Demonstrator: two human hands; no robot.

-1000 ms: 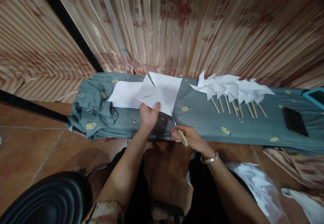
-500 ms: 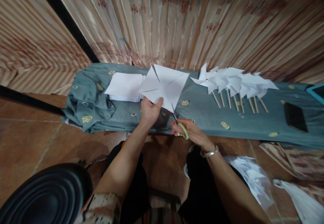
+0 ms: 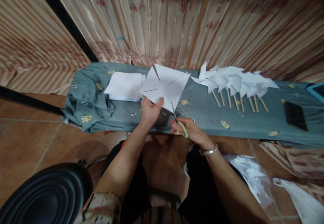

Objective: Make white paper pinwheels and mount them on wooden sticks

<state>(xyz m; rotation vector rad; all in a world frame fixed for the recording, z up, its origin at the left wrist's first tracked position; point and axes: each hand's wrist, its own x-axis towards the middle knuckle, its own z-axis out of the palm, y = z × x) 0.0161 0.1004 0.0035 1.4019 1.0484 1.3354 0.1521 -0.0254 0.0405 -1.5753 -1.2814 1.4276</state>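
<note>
My left hand pinches the near edge of a white paper square that has slits cut in from its corners. It is held above a grey-green cloth. My right hand grips green-handled scissors. Their blades point up at the paper's lower right edge. A silver bracelet sits on my right wrist.
A stack of white sheets lies left of the held paper. Several finished paper pinwheels on wooden sticks lie in a row to the right. Beyond them are a black phone and a blue tray corner. Paper scraps litter the tiled floor; a black stool stands lower left.
The view shifted slightly, so the cloth and paper sit higher in frame. The held paper has turned a little, and the scissors stay at its lower right edge.
</note>
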